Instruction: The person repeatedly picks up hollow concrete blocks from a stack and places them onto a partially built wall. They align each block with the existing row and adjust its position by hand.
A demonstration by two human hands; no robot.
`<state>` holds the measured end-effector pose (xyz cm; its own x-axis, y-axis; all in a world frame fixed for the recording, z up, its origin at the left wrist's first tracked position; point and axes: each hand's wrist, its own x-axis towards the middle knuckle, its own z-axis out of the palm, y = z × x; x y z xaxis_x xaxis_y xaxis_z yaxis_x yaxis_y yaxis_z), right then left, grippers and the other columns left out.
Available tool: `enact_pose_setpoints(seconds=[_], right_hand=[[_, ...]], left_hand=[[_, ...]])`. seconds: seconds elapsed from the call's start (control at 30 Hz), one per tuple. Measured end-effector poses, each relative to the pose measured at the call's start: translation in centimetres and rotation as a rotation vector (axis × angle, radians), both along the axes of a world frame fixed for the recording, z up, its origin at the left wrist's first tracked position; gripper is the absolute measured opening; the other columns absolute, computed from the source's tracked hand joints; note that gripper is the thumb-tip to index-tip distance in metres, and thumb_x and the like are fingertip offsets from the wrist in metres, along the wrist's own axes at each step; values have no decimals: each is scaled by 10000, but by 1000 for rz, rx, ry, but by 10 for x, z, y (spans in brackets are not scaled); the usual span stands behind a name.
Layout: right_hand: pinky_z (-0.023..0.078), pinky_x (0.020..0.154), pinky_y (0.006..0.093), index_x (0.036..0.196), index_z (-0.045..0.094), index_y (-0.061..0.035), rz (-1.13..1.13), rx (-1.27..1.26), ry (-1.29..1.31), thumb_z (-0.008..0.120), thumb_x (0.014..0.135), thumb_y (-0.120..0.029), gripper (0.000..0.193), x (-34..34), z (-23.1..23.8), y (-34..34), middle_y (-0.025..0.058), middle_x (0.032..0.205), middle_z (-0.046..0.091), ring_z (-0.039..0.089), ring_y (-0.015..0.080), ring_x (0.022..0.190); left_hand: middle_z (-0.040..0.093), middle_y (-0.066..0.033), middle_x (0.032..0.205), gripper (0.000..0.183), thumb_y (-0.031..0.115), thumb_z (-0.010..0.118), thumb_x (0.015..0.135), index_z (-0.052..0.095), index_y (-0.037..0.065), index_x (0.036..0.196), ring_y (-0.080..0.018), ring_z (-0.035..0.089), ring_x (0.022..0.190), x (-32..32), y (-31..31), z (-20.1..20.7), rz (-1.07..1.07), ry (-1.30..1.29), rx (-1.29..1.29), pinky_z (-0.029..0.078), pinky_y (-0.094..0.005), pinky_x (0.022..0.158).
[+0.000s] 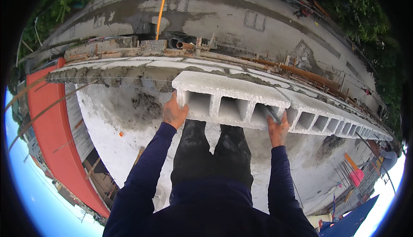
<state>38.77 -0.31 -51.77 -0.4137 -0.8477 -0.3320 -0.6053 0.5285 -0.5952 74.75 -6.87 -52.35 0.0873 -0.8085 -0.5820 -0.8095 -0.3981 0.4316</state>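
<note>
A pale grey hollow concrete block (232,82) lies on top of the wall in front of me, its hollow cells facing me. My left hand (174,111) grips its left end, thumb on the near face. At its right end my right hand (278,130) holds the lower near edge, beside a thin steel bar (272,112) showing in a cell. The right fingertips are partly hidden. The block's right end meets a row of similar blocks (331,110) curving away to the right. Left of it runs a bed of wet grey mortar (116,77), with a taut string above.
Beyond the wall lie rusty pipes (309,74) and an upright orange pole (162,13) above a stained concrete surface. A red beam (53,129) stands at the left. Mortar-splashed white flooring (116,121) spreads below. Another person (386,159) is at the far right, near a pink object (356,177).
</note>
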Motion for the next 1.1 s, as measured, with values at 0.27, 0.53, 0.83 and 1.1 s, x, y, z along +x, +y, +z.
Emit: enact_pose_setpoints(seconds=[0.27, 0.53, 0.83, 1.1], right_hand=[[496, 674, 376, 1166, 466, 131, 33, 55, 128, 722, 684, -135, 608, -1, -3, 0, 260, 823, 639, 647, 359, 746], [496, 648, 387, 1146, 481, 123, 41, 97, 140, 719, 681, -136, 583, -1, -1, -1, 260, 789, 630, 636, 384, 722], [484, 631, 411, 1150, 479, 109, 60, 42, 166, 713, 683, -137, 578, -1, -1, -2, 270, 785, 621, 627, 401, 719], [486, 646, 408, 1152, 478, 116, 18, -8, 84, 706, 683, -129, 576, 0, -4, 1, 272, 800, 623, 628, 402, 731]], left_hand=[[546, -322, 1097, 690, 193, 629, 720, 366, -85, 1294, -405, 537, 1052, -1, -5, 2, -8, 17, 21, 420, -419, 916], [574, -309, 1035, 693, 194, 627, 722, 359, -89, 1296, -393, 570, 992, 3, -7, -3, 7, 49, 63, 439, -418, 879], [595, -290, 979, 700, 203, 635, 717, 367, -106, 1285, -391, 594, 915, -1, -3, 0, -20, -25, 13, 462, -412, 832], [543, -314, 1104, 705, 211, 637, 718, 367, -109, 1284, -401, 544, 1028, 5, 6, -13, 25, 55, -22, 426, -409, 906]])
